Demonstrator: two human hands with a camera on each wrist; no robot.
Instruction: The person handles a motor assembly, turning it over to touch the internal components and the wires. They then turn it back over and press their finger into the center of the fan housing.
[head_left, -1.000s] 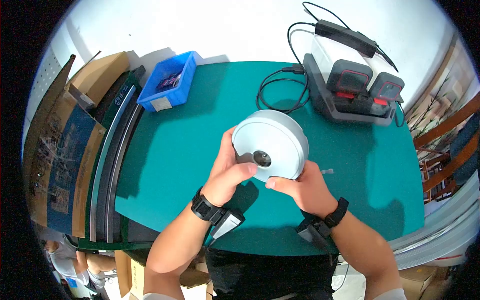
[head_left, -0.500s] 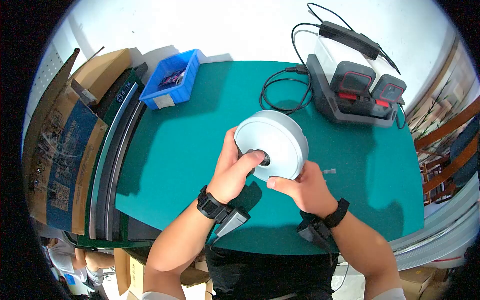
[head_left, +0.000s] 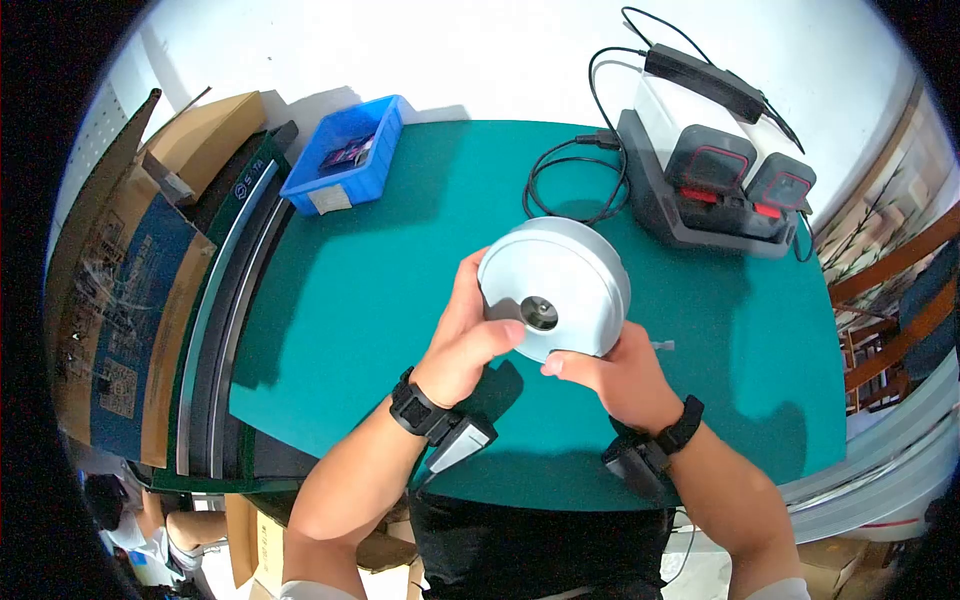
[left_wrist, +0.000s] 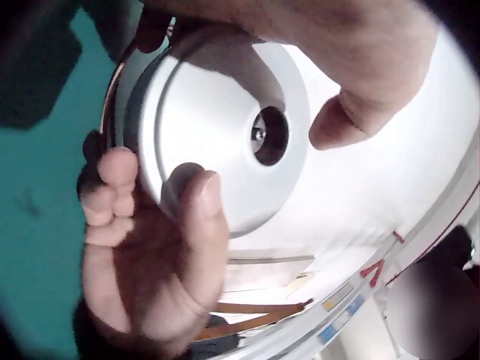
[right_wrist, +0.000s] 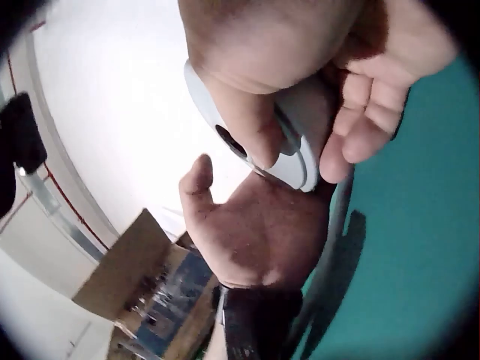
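Note:
Both hands hold a round white drum-shaped housing above the table, its flat face tilted up. A dark round hole in that face shows a small metal part inside. My left hand grips the left side, thumb near the rim beside the hole; in the left wrist view that thumb stands off the face. On the lower right edge, my right hand holds with its thumb over the rim and its other fingers behind. The right wrist view shows the right thumb against the housing's edge.
The table has a green top. A blue bin with small parts stands at the back left, a charger dock with a coiled black cable at the back right. A small clear piece lies right of the housing. Cardboard boxes stand left.
My left thumb went over the hole, then drew back toward the rim, leaving the hole in sight. The housing has shifted slightly right in the head view. My right hand keeps its hold.

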